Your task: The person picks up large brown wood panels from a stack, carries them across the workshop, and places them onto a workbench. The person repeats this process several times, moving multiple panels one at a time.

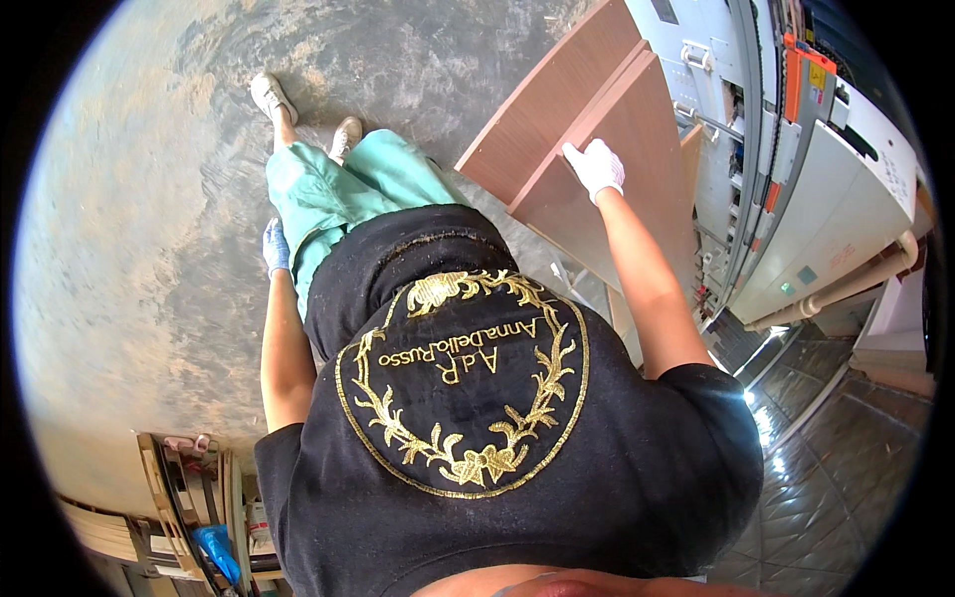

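Observation:
My right hand (598, 169), in a white glove, is at the front brown wooden panel (622, 149). Its thumb reaches that panel's edge and the other fingers are bent and partly hidden. A second brown panel (552, 104) lies against the first, its edge set off from it. On the left, my arm hangs down beside the green trousers (328, 189). My left hand (276, 247) wears a bluish glove, with fingers stretched toward the floor and nothing seen in them.
A long grey and white machine (786, 169) with orange parts stands along the right, close to the panels. Strips and boards (184, 497) are stacked at the lower left, a blue bag (217, 552) among them. The stained concrete floor (149, 249) spreads on the left.

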### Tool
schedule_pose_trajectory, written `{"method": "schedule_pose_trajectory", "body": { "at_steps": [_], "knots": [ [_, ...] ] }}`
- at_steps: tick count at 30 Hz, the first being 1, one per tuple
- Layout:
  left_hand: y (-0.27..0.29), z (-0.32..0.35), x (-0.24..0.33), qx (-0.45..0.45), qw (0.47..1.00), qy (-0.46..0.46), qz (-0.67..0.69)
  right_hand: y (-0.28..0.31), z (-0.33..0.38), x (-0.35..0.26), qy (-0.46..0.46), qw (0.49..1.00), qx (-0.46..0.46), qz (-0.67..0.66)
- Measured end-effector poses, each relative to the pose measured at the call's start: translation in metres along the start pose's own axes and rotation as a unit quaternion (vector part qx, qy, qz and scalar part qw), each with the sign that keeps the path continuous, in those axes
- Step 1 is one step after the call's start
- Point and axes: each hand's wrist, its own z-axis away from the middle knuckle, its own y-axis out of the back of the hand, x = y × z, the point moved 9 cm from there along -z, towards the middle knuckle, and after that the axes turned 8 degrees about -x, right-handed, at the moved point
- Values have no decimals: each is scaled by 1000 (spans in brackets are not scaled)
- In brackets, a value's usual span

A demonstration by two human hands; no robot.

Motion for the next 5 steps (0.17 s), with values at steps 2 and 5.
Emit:
{"method": "schedule_pose_trajectory", "body": {
  "at_steps": [2,5],
  "knots": [
    [3,-2,0,-7,999,33,-7,0,1,-2,16,1000,-4,-4],
    [8,-5,10,-21,999,19,-38,-1,4,-2,19,999,-31,-19]
  ]
}}
